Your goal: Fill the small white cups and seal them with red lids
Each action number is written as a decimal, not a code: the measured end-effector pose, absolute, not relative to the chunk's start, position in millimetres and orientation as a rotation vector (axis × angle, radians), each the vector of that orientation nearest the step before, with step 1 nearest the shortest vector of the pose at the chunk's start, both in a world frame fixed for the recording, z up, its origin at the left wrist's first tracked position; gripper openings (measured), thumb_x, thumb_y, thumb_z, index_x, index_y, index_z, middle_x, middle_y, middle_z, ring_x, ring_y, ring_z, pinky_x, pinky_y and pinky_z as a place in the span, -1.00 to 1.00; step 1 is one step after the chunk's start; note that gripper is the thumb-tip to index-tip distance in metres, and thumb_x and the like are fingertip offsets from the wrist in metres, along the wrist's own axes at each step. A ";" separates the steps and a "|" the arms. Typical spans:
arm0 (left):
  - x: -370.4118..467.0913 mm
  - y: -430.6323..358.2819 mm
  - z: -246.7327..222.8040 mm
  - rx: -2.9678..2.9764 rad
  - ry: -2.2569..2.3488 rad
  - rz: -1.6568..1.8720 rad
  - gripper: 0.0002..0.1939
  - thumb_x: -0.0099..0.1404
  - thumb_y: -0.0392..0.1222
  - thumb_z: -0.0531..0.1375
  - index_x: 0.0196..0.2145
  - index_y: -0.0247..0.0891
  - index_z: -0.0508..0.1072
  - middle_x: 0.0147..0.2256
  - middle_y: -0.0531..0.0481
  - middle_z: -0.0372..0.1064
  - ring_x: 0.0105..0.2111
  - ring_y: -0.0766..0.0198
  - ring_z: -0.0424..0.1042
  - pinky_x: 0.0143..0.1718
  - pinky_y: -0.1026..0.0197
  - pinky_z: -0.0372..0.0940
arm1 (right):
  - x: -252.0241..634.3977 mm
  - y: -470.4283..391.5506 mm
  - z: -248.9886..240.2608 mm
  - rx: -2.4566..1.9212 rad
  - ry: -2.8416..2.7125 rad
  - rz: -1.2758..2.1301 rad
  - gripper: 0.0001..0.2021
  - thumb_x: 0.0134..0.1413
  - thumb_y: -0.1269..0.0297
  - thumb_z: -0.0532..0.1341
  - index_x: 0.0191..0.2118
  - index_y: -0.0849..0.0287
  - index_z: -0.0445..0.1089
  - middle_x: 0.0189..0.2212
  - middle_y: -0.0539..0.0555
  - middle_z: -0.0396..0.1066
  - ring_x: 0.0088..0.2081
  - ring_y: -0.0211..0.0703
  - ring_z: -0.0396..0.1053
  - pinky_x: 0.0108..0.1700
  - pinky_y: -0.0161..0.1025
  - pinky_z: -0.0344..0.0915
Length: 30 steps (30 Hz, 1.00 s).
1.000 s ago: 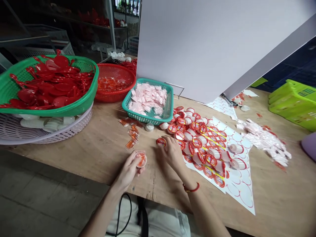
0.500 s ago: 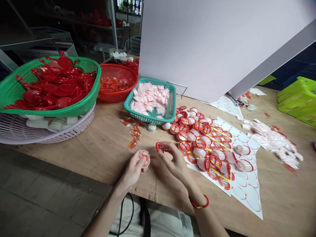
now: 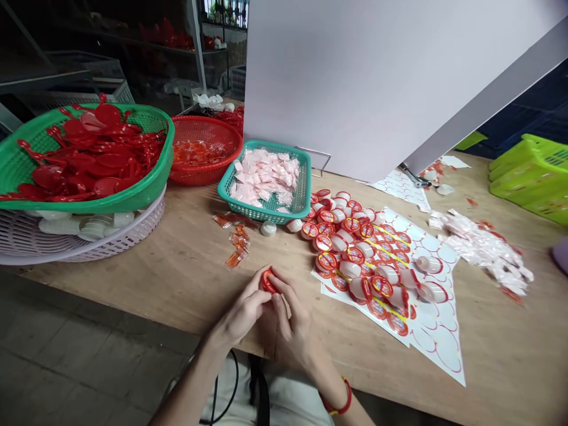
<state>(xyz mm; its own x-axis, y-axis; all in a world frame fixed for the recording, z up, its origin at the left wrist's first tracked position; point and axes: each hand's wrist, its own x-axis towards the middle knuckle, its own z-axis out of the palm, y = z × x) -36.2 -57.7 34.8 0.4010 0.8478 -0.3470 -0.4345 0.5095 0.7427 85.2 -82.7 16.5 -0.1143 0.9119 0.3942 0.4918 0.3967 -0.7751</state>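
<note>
Wooden bench [image 3: 190,248] spreads wide; near its six o'clock edge, left hand [image 3: 242,315] and right hand [image 3: 293,322] together grasp one red lid [image 3: 267,283]. Teal basket [image 3: 246,209] stands at twelve o'clock from it. The lid seems light, thin, perhaps slippery; its rim should hold best.

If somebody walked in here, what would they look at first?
Probably the heap of shiny red plastic pieces piled in the big green plastic basket on the left. Next, the crowd of small white plastic cups with red lids right of the middle, many on a white paper sheet with red circles. At the front, the left hand and right hand meet around a small round red lid.
</note>
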 end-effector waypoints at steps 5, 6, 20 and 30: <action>-40.2 -61.1 37.7 0.508 0.608 0.854 -0.51 0.14 -0.18 0.19 0.05 -0.21 0.28 -0.06 -0.12 0.34 -0.16 0.22 0.37 -0.15 0.22 0.22 | 90.2 -83.9 17.8 -1.131 -1.729 0.596 -0.58 0.13 0.39 0.09 0.12 0.10 0.14 0.08 0.19 0.21 0.08 -0.06 0.21 -0.07 -0.13 0.35; -39.4 -61.9 37.4 0.529 0.636 0.863 -0.50 0.13 -0.13 0.21 0.05 -0.20 0.29 -0.07 -0.12 0.35 -0.18 0.21 0.38 -0.17 0.21 0.24 | 91.3 -84.1 18.5 -1.120 -1.713 0.571 -0.57 0.12 0.39 0.11 0.12 0.09 0.15 0.05 0.19 0.25 0.06 -0.06 0.23 -0.09 -0.14 0.36; -26.9 -73.5 41.4 0.919 0.870 1.080 -0.52 0.04 0.06 0.25 -0.16 -0.24 0.26 -0.23 -0.11 0.41 -0.26 0.20 0.43 -0.30 0.27 0.31 | 94.7 -92.2 18.8 -1.161 -1.506 0.596 -0.63 0.10 0.34 0.16 0.05 0.06 0.20 -0.14 0.11 0.37 -0.13 -0.14 0.36 -0.14 -0.22 0.36; -17.3 -84.4 27.6 1.011 0.961 1.219 -0.63 0.13 -0.04 0.22 -0.12 -0.18 0.30 -0.17 -0.09 0.40 -0.18 0.19 0.41 -0.20 0.25 0.30 | 87.3 -96.8 15.0 -1.248 -1.321 0.597 -0.67 0.09 0.26 0.16 0.00 0.13 0.28 -0.14 0.15 0.41 -0.15 -0.10 0.40 -0.16 -0.19 0.37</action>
